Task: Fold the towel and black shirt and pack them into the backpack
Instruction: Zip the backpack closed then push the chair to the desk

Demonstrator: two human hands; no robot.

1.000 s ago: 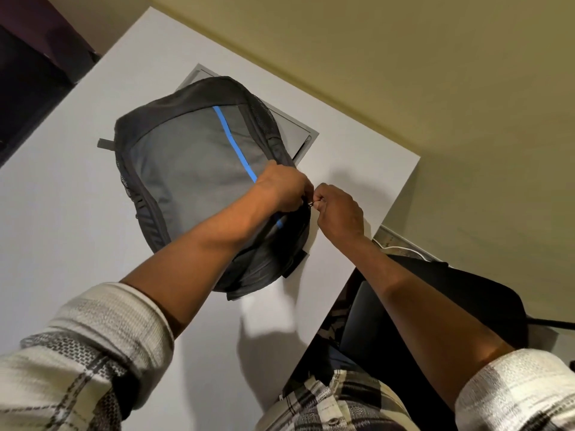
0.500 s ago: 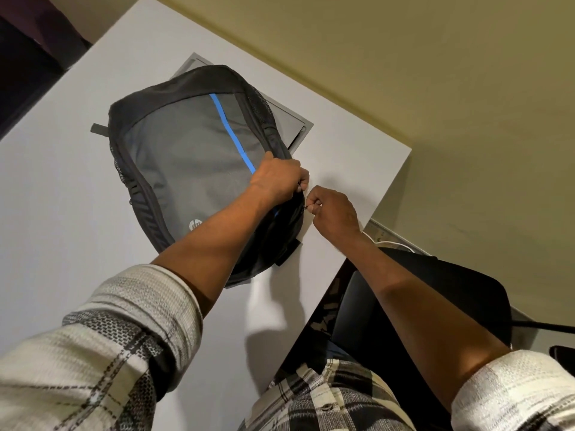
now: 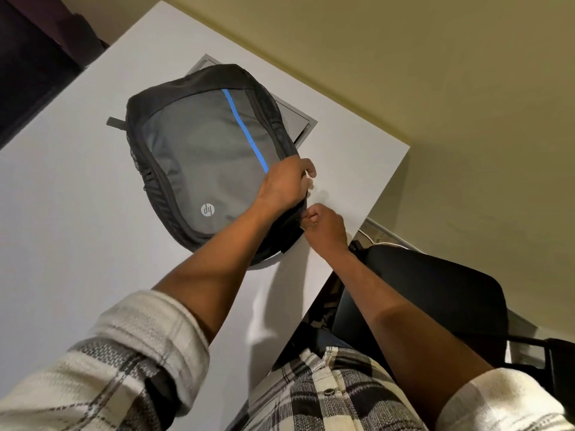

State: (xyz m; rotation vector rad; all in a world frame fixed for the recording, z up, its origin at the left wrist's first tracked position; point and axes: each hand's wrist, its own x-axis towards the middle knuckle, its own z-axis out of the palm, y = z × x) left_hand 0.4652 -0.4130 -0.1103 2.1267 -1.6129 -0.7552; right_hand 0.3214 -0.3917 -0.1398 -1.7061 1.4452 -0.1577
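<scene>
Backpack: lies flat on the white surface, grey front panel up, with a blue stripe running along the panel and a round logo near the lower edge.
Backpack position: towards the far right part of the surface, its right edge near the surface edge.
Towel and shirt: neither shows in view.
Left hand: rests on the right edge of the backpack, fingers curled over and gripping the black rim there.
Right hand: just beside the same rim, lower down, fingers clenched in a pinch on something small at the backpack edge; the pinched item is too small to identify.
Hand spacing: close together, not touching.
Panel: a flat grey rectangular item lies under the far side of the backpack, one corner showing.
Chair: black, beside the right edge of the surface.
Sleeves: pale plaid, pushed up both forearms.
</scene>
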